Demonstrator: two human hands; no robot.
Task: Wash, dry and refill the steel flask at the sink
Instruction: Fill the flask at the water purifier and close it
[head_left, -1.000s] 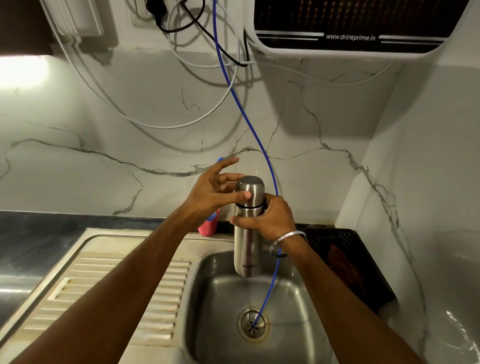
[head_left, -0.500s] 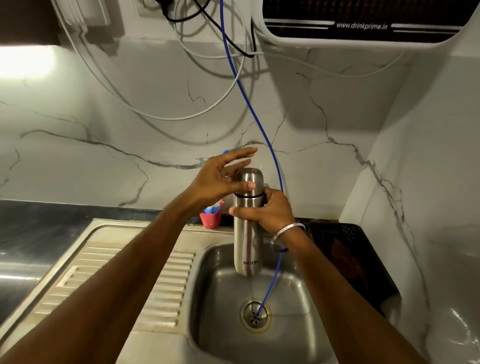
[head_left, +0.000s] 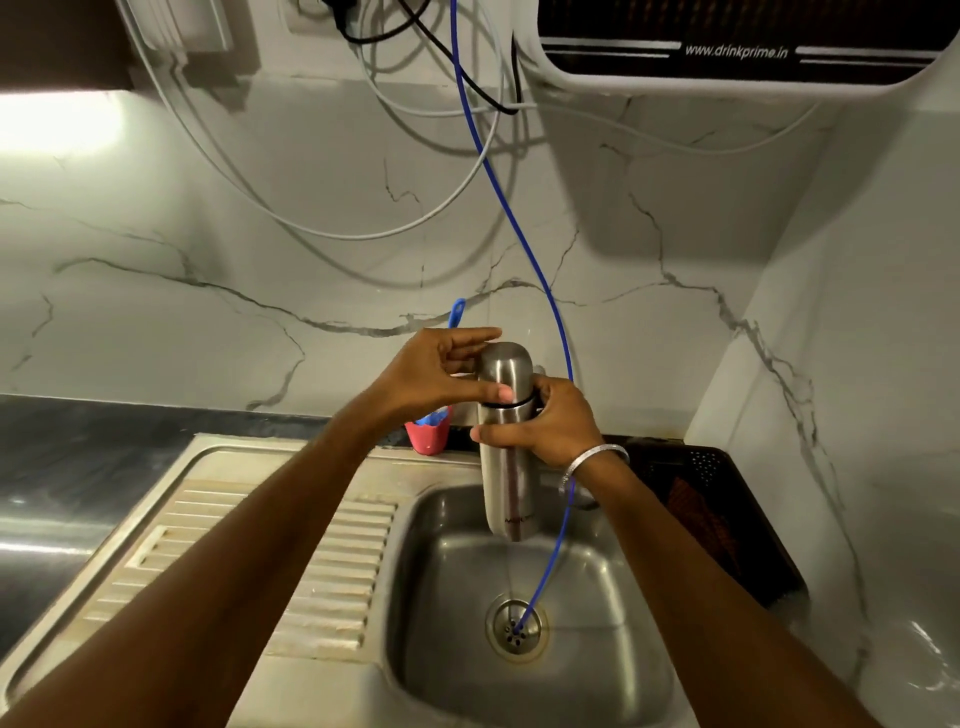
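Observation:
The steel flask (head_left: 506, 467) stands upright in the air above the sink basin (head_left: 457, 654), its cap on top. My right hand (head_left: 545, 423) grips the flask's body just below the black seam. My left hand (head_left: 441, 376) holds the cap, thumb across its front and fingers behind it. A thin trickle of water falls from the flask's base toward the drain (head_left: 516, 627).
A blue hose (head_left: 519, 234) hangs from above into the drain. A red cup (head_left: 428, 434) with a blue-handled tool stands behind the sink. A ribbed drainboard (head_left: 249, 566) lies left, a dark basket (head_left: 717, 509) right, and a water purifier (head_left: 727, 47) with cables above.
My left hand's fingers have closed round the cap from a more spread pose. The flask stays upright over the basin, and the view has tilted up slightly.

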